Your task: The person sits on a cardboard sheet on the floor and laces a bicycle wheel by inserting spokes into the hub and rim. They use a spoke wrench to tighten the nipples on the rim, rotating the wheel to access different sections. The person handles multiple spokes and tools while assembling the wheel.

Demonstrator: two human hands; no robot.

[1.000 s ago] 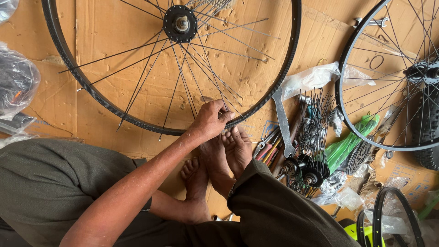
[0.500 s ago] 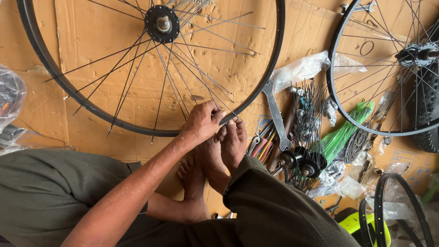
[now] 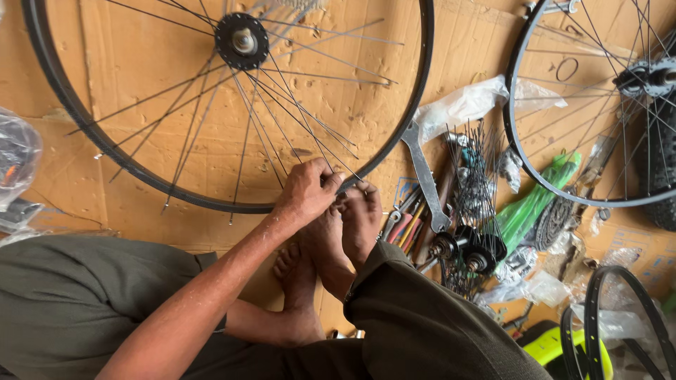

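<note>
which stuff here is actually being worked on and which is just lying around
In use:
- left hand, at the rim by the spoke ends
- wheel on cardboard
- spokes from the hub

Lying about:
- wrench
- loose spokes
- plastic bag
- green bag
- second wheel
- spare hubs

The right hand cannot be seen.

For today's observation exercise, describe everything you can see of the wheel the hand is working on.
The wheel lies flat on brown cardboard: a dark, thin rim with no tyre, a black hub with a silvery axle end, and thin metal spokes, several hanging loose short of the rim. The left hand grips the rim's near edge, and a bare foot rests beside it.
</note>
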